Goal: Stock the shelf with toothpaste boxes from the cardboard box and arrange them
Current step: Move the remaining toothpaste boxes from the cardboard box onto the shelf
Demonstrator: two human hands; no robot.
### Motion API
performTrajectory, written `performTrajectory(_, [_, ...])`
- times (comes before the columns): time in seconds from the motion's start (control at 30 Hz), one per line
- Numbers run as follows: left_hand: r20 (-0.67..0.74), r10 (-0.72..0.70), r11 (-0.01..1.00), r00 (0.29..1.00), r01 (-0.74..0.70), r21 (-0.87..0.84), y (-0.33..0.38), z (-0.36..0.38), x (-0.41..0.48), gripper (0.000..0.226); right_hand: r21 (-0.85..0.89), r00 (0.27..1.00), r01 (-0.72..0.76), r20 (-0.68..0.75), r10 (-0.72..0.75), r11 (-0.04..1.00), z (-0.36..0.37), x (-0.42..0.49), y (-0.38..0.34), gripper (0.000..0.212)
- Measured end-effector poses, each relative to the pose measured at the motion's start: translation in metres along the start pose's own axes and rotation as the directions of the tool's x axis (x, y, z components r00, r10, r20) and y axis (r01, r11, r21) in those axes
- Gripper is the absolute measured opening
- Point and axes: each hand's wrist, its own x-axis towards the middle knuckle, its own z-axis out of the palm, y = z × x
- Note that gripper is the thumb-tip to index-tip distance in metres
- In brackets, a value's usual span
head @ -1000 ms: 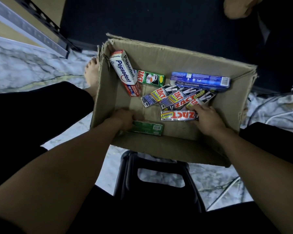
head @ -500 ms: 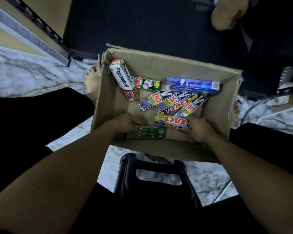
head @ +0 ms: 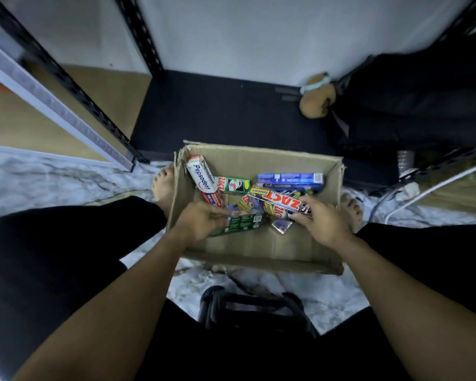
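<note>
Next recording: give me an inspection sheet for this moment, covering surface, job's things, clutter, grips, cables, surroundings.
Surface: marbled floor; cardboard box stands on it.
Job's things: Pepsodent box, blue box, green Zact box and more lie loose in the box.
Clutter: black stool under the person.
Grips: left hand holds a dark green box; right hand holds a Zact Smokers box.
Cables: white cable on the right.
Surroundings: black shelf upright, bare lower shelf.
</note>
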Motion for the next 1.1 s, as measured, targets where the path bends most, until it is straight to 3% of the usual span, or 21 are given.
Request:
performTrajectory(0.17, [-0.160,0.132,0.964,0.978,-0.164,-0.211,0.047,-0.034,-0.018,0.019,0.066,0.982,0.115,-0.161,-0.103,0.991,-0.061,-0.018,-0.025,0.054])
performTrajectory(0.3, [-0.244,0.262,0.921,0.934,-0.317,-0.227,0.092,-0.077,-0.034,0.017,0.098,0.931,0.246,-0.299,-0.207,0.964,-0.116,-0.041,-0.046,0.055])
performTrajectory(0.53, [-0.312,0.485,0.825,0.817,-0.546,-0.146,0.184,-0.149,-0.079,0.020,0.050,0.796,0.369,-0.532,-0.288,0.928,-0.213,-0.092,-0.071,0.042])
performTrajectory(0.8, [-0.339,0.612,0.719,0.715,-0.681,-0.140,0.282,-0.202,-0.126,0.019,-0.024,0.666,0.430,-0.667,-0.335,0.903,-0.313,-0.142,-0.077,0.044])
performTrajectory(1.1, [-0.419,0.704,0.627,0.574,-0.779,-0.014,0.366,-0.233,-0.136,0.015,-0.122,0.485,0.424,-0.806,-0.339,0.897,-0.403,-0.152,-0.062,0.044])
